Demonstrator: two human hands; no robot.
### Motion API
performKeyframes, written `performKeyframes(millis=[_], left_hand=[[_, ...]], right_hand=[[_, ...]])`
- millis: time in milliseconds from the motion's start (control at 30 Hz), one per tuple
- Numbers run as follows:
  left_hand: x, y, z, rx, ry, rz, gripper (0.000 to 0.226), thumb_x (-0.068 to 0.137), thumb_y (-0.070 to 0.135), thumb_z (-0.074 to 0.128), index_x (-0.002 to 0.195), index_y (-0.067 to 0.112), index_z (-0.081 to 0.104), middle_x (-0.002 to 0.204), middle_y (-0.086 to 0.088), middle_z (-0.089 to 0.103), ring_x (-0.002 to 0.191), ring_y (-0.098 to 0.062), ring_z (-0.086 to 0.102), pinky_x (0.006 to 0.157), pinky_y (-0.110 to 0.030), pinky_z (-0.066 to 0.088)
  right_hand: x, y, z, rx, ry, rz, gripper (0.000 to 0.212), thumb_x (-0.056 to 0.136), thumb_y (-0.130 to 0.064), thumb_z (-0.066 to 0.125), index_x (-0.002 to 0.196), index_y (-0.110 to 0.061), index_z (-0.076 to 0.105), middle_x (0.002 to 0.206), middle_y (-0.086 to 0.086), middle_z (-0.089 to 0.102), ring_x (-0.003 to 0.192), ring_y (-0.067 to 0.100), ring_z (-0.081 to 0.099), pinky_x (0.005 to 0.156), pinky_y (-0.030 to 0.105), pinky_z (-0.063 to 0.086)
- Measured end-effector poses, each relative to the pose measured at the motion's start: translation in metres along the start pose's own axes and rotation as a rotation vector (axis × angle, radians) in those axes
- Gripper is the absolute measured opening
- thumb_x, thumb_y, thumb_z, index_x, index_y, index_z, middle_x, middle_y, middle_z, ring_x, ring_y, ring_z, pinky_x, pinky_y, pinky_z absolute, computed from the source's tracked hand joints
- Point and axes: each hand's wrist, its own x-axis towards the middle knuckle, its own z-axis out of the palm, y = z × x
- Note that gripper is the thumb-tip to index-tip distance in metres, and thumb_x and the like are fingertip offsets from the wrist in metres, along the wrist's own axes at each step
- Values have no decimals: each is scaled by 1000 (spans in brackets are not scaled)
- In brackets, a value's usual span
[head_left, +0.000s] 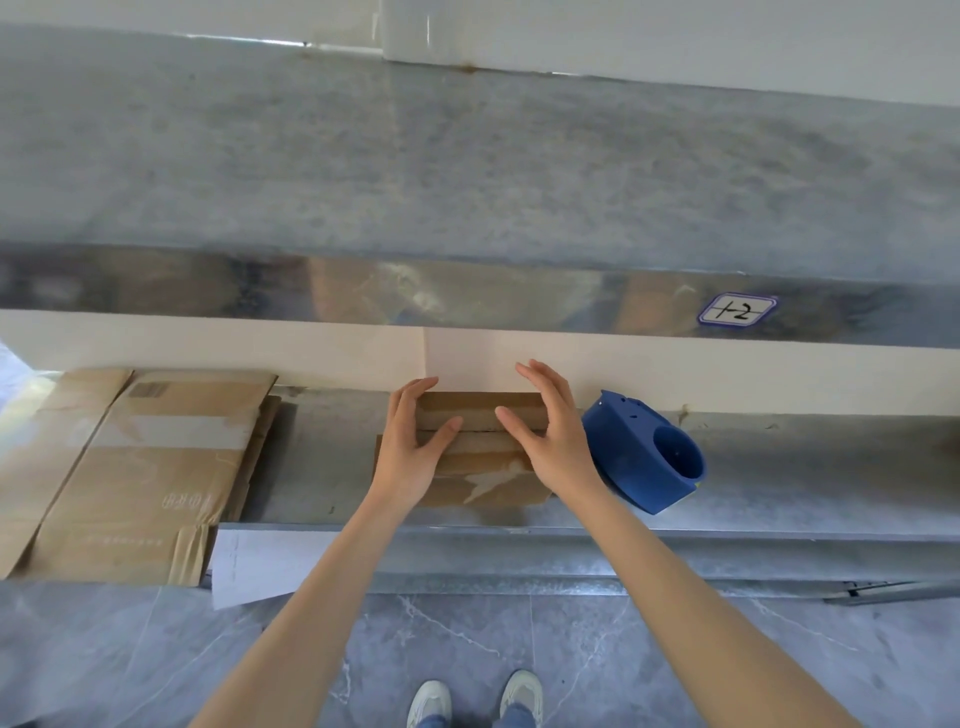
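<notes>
Two open hands on a small cardboard box on a metal shelf.
Dull grey galvanised shelf (322, 467) carries flattened cardboard (150, 467) at the left, matte brown, with a pale tape strip and print too faint to read. The box (483, 452) sits mid-shelf against the wall, rectangular, its top flaps scuffed and taped. The left hand (410, 447) lies flat over its left end, thumb spread across the top; the right hand (550, 441) is spread wide over its right end, fingers lifted, contact unclear. Just right, a blue plastic dispenser (644, 452), rounded with a hollow core. A label (736, 310) above reads roughly "1-2".
</notes>
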Motion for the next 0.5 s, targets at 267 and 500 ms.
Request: performKeyframes(millis=[267,500], left_hand=[[3,1,1,-7,-13,10,52,91,19,68,137,27,45,142,8,41,130,2,38,108,-17,33],[2,0,2,29,-11,9,51,90,20,69,136,24,46,138,6,41,123,-1,42,102,-10,34]], right_hand=[[2,1,1,-3,32,-3,56,90,-36,70,140,-24,48,145,-9,40,133,-3,35,102,0,23],[4,4,3,-50,6,24,51,86,-38,74,131,-23,57,138,-8,41,127,-3,37,97,-3,25]])
